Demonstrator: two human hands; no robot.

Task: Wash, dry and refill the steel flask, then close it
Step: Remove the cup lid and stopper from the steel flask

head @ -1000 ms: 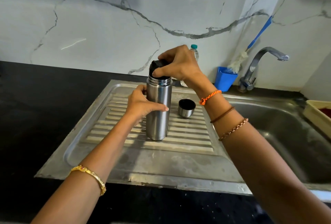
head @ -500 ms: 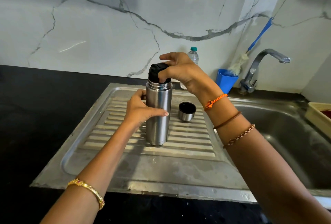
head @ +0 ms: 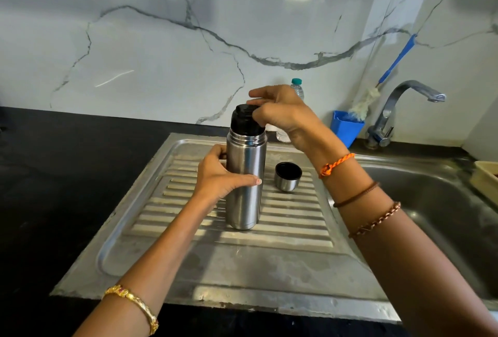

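The steel flask [head: 245, 183] stands upright on the ribbed steel drainboard [head: 296, 218]. My left hand [head: 218, 177] grips its body from the left, thumb across the front. A black stopper [head: 244, 119] sits in the flask's neck. My right hand [head: 283, 113] holds the stopper from the right side, with the upper fingers stretched out above it. The flask's steel cup lid [head: 287, 176] stands apart on the drainboard, mouth up, just right of the flask.
The sink basin [head: 436, 202] lies to the right under a steel tap [head: 404, 105]. A blue holder [head: 345, 128] with a blue-handled brush [head: 393, 64] and a small water bottle [head: 297, 89] stand at the wall. Black counter [head: 67, 175] spreads left. A beige tub [head: 485, 177] is at the far right.
My right hand has shifted on the black stopper, from covering its top to holding its right side with fingers more extended. The flask and left hand stay put.
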